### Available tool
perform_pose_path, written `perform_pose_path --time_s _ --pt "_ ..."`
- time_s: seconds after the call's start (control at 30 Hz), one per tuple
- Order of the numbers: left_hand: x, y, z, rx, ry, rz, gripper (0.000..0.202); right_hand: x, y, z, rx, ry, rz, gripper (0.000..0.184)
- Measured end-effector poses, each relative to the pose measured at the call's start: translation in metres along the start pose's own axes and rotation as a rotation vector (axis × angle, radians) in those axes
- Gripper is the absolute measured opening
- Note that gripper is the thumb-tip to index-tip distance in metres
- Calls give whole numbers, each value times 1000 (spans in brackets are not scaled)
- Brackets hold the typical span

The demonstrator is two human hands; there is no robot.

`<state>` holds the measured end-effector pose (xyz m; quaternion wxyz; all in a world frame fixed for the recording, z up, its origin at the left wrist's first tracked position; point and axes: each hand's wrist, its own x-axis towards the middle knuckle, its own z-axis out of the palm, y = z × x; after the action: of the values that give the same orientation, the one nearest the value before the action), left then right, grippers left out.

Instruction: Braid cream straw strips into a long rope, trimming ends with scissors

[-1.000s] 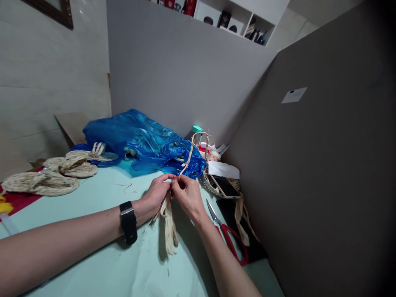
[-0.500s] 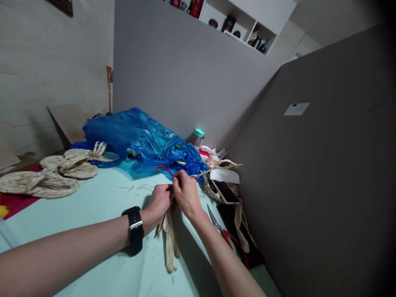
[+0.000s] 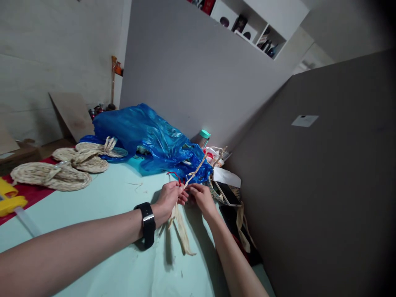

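My left hand [image 3: 170, 199], with a black watch [image 3: 147, 225] on its wrist, is closed round a bundle of pale dried husk strips [image 3: 182, 233]. The strips' loose ends hang below the fist, and a twisted husk cord [image 3: 198, 168] sticks up out of it towards the right. A thin red string [image 3: 175, 176] curls up at the top of this hand. Close beside it, the fingertips of my right hand [image 3: 202, 200] are pinched together near the base of the cord. What lies between them is too small to make out.
Coiled braided husk pieces [image 3: 52, 176] lie at left on red cloth, behind a yellow glue gun [image 3: 10, 200]. A blue plastic bag [image 3: 145, 132] fills the back. At right are a basket with a phone [image 3: 228, 193], a green-lidded bottle [image 3: 204, 135] and a grey partition [image 3: 309, 185].
My right hand has moved down and right, slightly off the left. The twisted cord now stands up from my left fist, and the hanging strips have swung right. My right forearm now covers most of the scissors.
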<state>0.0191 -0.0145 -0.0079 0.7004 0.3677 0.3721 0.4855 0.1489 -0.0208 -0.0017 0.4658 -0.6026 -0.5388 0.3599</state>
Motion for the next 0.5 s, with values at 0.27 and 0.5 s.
perform_pose_path --time_s 0.27,0.5 --pt "11 -6 -7 4 -90 -77 14 4 7 27 491 -120 128 21" --pt "27 -13 -13 10 -181 -206 32 6 6 32 630 -63 200 16"
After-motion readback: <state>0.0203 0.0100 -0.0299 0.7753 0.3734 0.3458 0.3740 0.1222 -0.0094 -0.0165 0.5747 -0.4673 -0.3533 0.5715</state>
